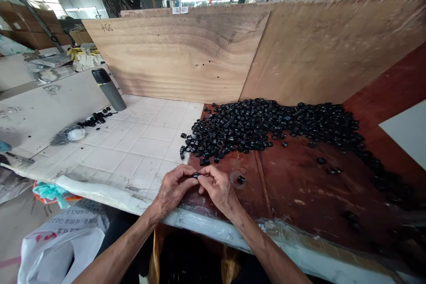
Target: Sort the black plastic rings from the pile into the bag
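My left hand (173, 188) and my right hand (218, 188) meet at the near edge of the worktable (140, 142), fingertips pinched together on a small black ring (195, 175). Both hands rest on the table surface. A big heap of similar black rings (266, 122) lies just beyond them, spread toward the right. One single black ring (241, 179) sits on a clear round patch just right of my right hand.
Plywood boards (186, 57) stand upright behind the heap. A dark grey flask (108, 88) stands at the left, with a small cluster of black rings (95, 119) and a plastic bag (68, 134) near it. White sacks (63, 242) lie below the table edge.
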Demonstrator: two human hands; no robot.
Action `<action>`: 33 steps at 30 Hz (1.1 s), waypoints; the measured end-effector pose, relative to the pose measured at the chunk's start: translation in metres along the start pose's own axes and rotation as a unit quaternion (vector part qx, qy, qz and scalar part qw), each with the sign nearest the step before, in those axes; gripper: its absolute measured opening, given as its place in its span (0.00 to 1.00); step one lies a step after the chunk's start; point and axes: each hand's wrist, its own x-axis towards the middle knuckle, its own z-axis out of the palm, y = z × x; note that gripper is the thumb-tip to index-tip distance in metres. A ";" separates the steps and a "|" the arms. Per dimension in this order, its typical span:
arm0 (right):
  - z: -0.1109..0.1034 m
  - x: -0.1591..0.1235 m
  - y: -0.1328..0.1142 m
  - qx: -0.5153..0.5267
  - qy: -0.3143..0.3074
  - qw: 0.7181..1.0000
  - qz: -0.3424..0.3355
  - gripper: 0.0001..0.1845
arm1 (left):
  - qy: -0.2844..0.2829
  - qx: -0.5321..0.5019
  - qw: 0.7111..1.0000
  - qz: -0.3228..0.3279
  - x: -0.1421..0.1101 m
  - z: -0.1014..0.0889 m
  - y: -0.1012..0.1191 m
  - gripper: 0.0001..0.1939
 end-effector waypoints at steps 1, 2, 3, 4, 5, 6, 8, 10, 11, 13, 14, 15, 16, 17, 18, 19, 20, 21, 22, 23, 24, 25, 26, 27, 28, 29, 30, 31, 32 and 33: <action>0.001 -0.001 0.000 0.020 -0.020 0.999 0.028 0.07 | -0.002 0.027 0.999 0.017 -0.005 -0.002 0.003 0.05; 0.001 -0.002 -0.001 0.037 -0.045 0.997 0.051 0.07 | -0.012 0.051 0.998 0.033 -0.010 -0.006 0.007 0.05; 0.001 -0.003 -0.001 0.049 -0.076 0.993 0.070 0.07 | -0.030 0.068 0.996 0.043 -0.015 -0.010 0.013 0.05; 0.000 -0.004 -0.001 0.051 -0.109 0.989 0.082 0.07 | -0.062 0.074 0.995 0.040 -0.020 -0.016 0.020 0.05; -0.001 -0.004 -0.001 0.040 -0.130 0.987 0.086 0.09 | -0.108 0.071 0.991 0.023 -0.024 -0.023 0.028 0.04; -0.002 -0.003 0.000 0.017 -0.128 0.988 0.080 0.12 | -0.173 0.061 0.983 -0.009 -0.026 -0.030 0.035 0.04; -0.004 0.001 0.006 -0.064 -0.043 0.997 0.029 0.14 | -0.289 0.046 0.952 -0.091 -0.024 -0.043 0.043 0.07; -0.006 0.008 0.015 -0.159 0.078 0.982 -0.062 0.06 | -0.261 0.074 0.954 -0.128 -0.012 -0.049 0.038 0.11; -0.006 0.012 0.020 -0.198 0.111 0.968 -0.108 0.07 | -0.180 0.109 0.971 -0.117 -0.003 -0.049 0.029 0.11; -0.007 0.020 0.032 -0.253 0.115 0.944 -0.177 0.22 | 0.019 0.190 0.980 -0.050 0.019 -0.045 0.005 0.10; -0.008 0.023 0.037 -0.271 0.102 0.937 -0.197 0.26 | 0.066 0.217 0.974 -0.027 0.029 -0.041 -0.007 0.13; -0.008 0.025 0.042 -0.284 0.091 0.931 -0.210 0.27 | 0.086 0.239 0.967 -0.013 0.039 -0.038 -0.019 0.14; -0.009 0.027 0.045 -0.293 0.083 0.927 -0.217 0.26 | 0.097 0.254 0.962 -0.002 0.046 -0.034 -0.028 0.12; -0.009 0.028 0.048 -0.299 0.078 0.926 -0.218 0.24 | 0.094 0.260 0.961 0.001 0.051 -0.031 -0.035 0.11; -0.010 0.028 0.049 -0.301 0.076 0.926 -0.216 0.21 | 0.086 0.256 0.963 -0.001 0.053 -0.028 -0.038 0.10; -0.010 0.028 0.049 -0.302 0.077 0.927 -0.209 0.18 | 0.070 0.239 0.968 -0.010 0.053 -0.026 -0.039 0.08; -0.010 0.028 0.049 -0.300 0.081 0.930 -0.198 0.15 | 0.046 0.208 0.977 -0.027 0.051 -0.025 -0.038 0.07; -0.010 0.027 0.047 -0.296 0.087 0.933 -0.185 0.12 | 0.018 0.164 0.985 -0.051 0.048 -0.025 -0.035 0.08; -0.010 0.027 0.044 -0.286 0.095 0.939 -0.168 0.09 | -0.010 0.109 0.991 -0.077 0.044 -0.025 -0.032 0.09; -0.010 0.026 0.041 -0.269 0.103 0.946 -0.149 0.07 | -0.032 0.050 0.993 -0.102 0.040 -0.025 -0.028 0.10; -0.010 0.026 0.037 -0.243 0.110 0.955 -0.128 0.06 | -0.044 -0.009 0.992 -0.122 0.037 -0.026 -0.023 0.11; -0.010 0.025 0.033 -0.210 0.117 0.965 -0.108 0.06 | -0.046 -0.062 0.988 -0.133 0.035 -0.026 -0.020 0.12; -0.010 0.025 0.029 -0.173 0.120 0.973 -0.091 0.08 | -0.041 -0.106 0.984 -0.136 0.033 -0.026 -0.017 0.13; -0.010 0.024 0.025 -0.133 0.121 0.981 -0.078 0.10 | -0.037 -0.140 0.980 -0.135 0.032 -0.026 -0.014 0.13; -0.011 0.024 0.022 -0.089 0.115 0.987 -0.067 0.11 | -0.034 -0.165 0.977 -0.130 0.032 -0.025 -0.013 0.14; -0.011 0.023 0.018 -0.041 0.107 0.992 -0.055 0.12 | -0.032 -0.182 0.975 -0.125 0.033 -0.025 -0.011 0.14; -0.011 0.023 0.016 0.008 0.096 0.994 -0.041 0.12 | -0.030 -0.193 0.973 -0.122 0.033 -0.025 -0.011 0.14; -0.011 0.022 0.013 0.057 0.085 0.994 -0.025 0.12 | -0.026 -0.198 0.972 -0.122 0.034 -0.024 -0.011 0.14; -0.011 0.021 0.011 0.100 0.074 0.992 -0.008 0.13 | -0.023 -0.199 0.972 -0.122 0.034 -0.024 -0.011 0.14; -0.011 0.020 0.008 0.132 0.064 0.989 0.007 0.14 | -0.022 -0.198 0.972 -0.124 0.035 -0.024 -0.011 0.14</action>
